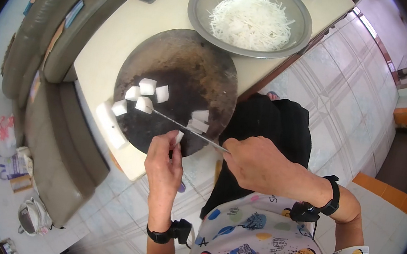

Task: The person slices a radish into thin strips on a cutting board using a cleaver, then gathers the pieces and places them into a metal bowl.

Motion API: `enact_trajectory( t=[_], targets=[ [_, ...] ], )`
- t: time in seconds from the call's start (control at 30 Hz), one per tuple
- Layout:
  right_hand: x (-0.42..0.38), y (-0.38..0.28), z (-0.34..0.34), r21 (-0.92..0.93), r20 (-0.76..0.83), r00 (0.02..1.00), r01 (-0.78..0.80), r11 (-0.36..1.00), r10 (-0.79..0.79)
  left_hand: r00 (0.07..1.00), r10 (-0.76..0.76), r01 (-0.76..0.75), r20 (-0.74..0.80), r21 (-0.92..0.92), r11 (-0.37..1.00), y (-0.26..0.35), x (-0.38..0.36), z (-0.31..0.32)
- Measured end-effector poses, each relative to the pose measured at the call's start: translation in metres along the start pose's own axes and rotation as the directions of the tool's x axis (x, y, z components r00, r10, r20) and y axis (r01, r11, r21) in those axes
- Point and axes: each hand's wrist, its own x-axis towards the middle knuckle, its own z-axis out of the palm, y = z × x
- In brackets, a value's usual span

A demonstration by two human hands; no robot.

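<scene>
My right hand (254, 163) is closed round the handle of a knife (190, 129). Its thin blade points left across a round, dark cutting board (216, 60), seen nearly edge-on. Close to the blade, at the board's near edge, my left hand (166, 158) pinches a small white vegetable piece (178, 137). Several white vegetable chunks (147, 87), perhaps radish, lie on the board's left half; the blade's tip is by one of them. A few flat white slices (199, 120) rest on the right, just beyond the blade.
A metal bowl (194, 13) of white shreds (250, 22) stands behind the board on a pale table (98, 60). A long white piece (112, 125) lies at the board's left edge. Grey sofas (59, 135) are left, and a tiled floor (328, 91) extends to the right.
</scene>
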Motion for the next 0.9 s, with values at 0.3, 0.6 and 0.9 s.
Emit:
enact_trajectory(
  t=[0.3,0.6,0.9],
  targets=[
    [-0.002,0.001,0.004,0.054,-0.077,0.996,0.038,0.998,-0.034,0.977,-0.015,-0.017,0.215,0.147,0.989,0.012,0.013,-0.009],
    [-0.010,0.004,0.004,0.088,-0.080,0.997,0.022,0.996,-0.015,0.986,0.151,-0.157,0.064,0.111,0.981,0.004,0.001,0.004],
    [-0.015,0.003,0.005,0.111,-0.096,0.995,0.045,0.993,-0.034,0.966,0.220,-0.193,-0.135,0.191,0.962,-0.009,-0.029,0.015]
  ],
)
